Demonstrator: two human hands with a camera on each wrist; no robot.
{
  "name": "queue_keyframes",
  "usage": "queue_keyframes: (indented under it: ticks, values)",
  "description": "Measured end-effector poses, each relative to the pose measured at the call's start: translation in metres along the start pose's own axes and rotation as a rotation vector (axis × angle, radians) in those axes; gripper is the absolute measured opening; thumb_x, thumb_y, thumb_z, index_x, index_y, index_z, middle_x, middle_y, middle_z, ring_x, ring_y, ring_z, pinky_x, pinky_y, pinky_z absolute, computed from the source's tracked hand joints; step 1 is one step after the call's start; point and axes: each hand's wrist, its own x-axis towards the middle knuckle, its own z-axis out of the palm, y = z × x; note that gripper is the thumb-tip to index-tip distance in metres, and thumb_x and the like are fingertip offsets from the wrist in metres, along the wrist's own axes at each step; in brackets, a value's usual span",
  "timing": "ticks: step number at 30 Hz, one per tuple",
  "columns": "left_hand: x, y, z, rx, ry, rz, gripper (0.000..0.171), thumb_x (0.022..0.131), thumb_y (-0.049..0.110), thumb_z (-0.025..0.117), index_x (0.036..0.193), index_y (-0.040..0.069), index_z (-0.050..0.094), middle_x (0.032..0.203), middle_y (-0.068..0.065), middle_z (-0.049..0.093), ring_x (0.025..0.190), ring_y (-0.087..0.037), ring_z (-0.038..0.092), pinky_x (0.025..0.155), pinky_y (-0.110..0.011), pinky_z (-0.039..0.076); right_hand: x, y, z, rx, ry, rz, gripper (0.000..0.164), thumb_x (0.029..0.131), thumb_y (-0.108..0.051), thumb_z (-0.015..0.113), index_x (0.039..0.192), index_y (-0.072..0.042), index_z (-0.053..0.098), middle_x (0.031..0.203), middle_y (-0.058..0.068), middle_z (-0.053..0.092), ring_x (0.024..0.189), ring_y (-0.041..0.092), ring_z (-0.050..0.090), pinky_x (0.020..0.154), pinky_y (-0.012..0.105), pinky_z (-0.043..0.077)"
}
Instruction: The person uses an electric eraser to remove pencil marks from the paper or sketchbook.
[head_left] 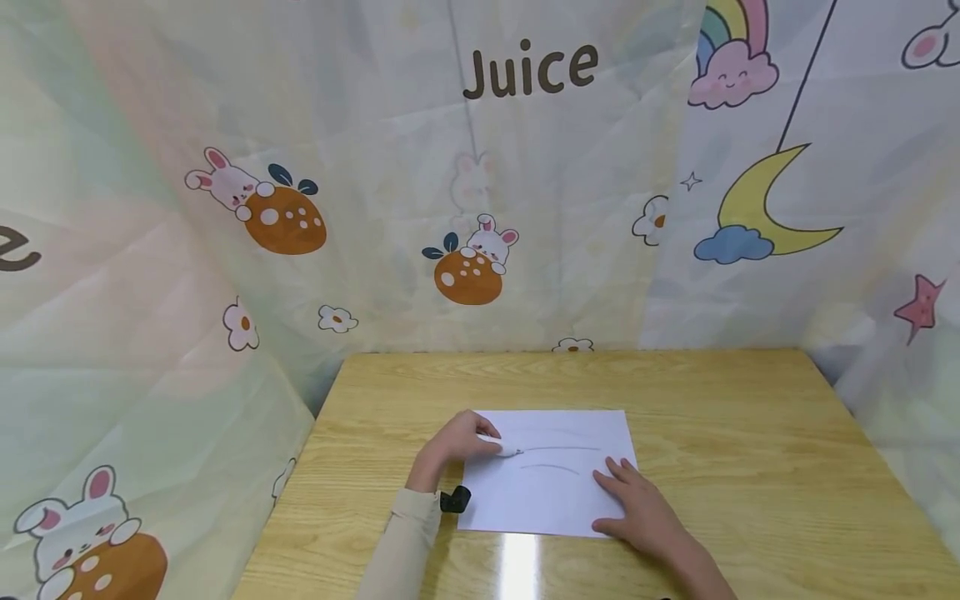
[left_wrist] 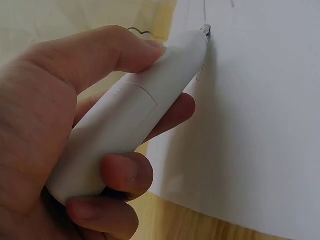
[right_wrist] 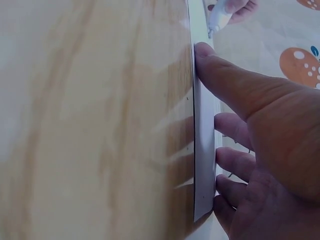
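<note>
My left hand grips a thick white pen-shaped tool, thumb along its upper side and fingers curled beneath. The tool's small grey tip points down at a white sheet of paper and meets the left end of a thin grey line. A second, curved grey line lies below it on the sheet. Fingers spread, my right hand rests on the lower right part of the paper. In the right wrist view its thumb lies at the paper's near edge, other fingertips farther along.
The paper lies on a light wood-grain table. Behind and beside the table hangs a pale curtain printed with rabbits, flowers and a moon. A small black device sits at my left wrist, over the paper's left edge.
</note>
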Motion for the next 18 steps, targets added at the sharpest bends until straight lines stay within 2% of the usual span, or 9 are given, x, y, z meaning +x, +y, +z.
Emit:
queue_keyframes:
  ticks: [7, 18]
  values:
    - [0.0014, 0.0007, 0.0007, -0.002, -0.005, 0.001, 0.017, 0.081, 0.029, 0.078, 0.091, 0.015, 0.076, 0.087, 0.011, 0.067, 0.078, -0.008, 0.058, 0.071, -0.028, 0.048, -0.0006, -0.0006, -0.0006, -0.005, 0.014, 0.001, 0.073, 0.074, -0.040, 0.082, 0.131, -0.001, 0.060, 0.143, 0.024, 0.043, 0.134, 0.048, 0.032, 0.102, 0.062, 0.028]
    - [0.0002, 0.0008, -0.0010, 0.003, -0.004, 0.031, 0.015, 0.080, 0.023, 0.079, 0.090, 0.012, 0.076, 0.082, 0.010, 0.068, 0.074, -0.007, 0.057, 0.068, -0.027, 0.047, 0.0003, -0.0010, 0.0012, -0.002, 0.000, 0.000, 0.073, 0.073, -0.039, 0.083, 0.131, -0.001, 0.060, 0.144, 0.024, 0.043, 0.134, 0.048, 0.031, 0.102, 0.062, 0.029]
